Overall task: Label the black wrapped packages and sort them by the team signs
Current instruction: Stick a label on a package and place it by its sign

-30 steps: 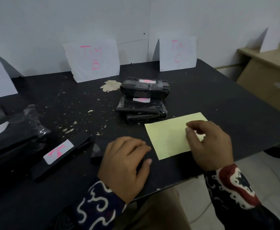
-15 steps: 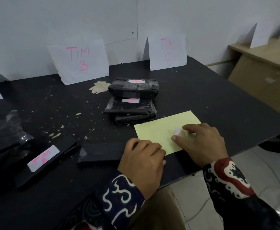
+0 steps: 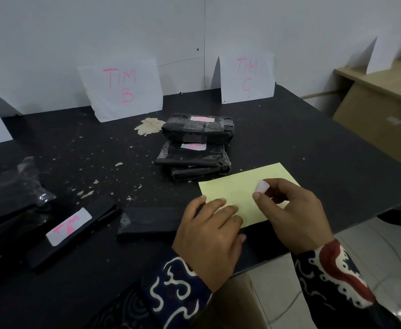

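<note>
Right hand (image 3: 292,214): thumb and forefinger pinch a small white label (image 3: 262,186), lifted just above the yellow sheet (image 3: 237,186); the other fingers are curled under.
Left hand (image 3: 209,236): lies palm down with fingers straight, fingertips pressing the near left edge of the yellow sheet; it grips nothing.
Yellow sheet: flat on the tabletop (image 3: 313,148) near its front edge, partly covered by both hands.
Unlabelled package (image 3: 149,220): a flat black wrapped package just left of the left hand, lying on the tabletop with no sticker visible on it; its right end is hidden under the hand.
Labelled package, left (image 3: 71,231): long black package bearing a white sticker with pink writing, lying at an angle near the front left.
Left pile (image 3: 12,195): more black wrapped packages at the left edge, one in shiny plastic; details are dim.
Middle stack (image 3: 194,146): black wrapped packages piled in front of the signs, the two upper ones each with a white sticker marked in pink.
TIM B sign (image 3: 121,89): white paper leaning on the wall, behind and left of the middle stack.
TIM C sign (image 3: 247,78): white paper leaning on the wall, behind and right of the stack.
Tabletop: black, speckled with pale scraps left of the stack.
</note>
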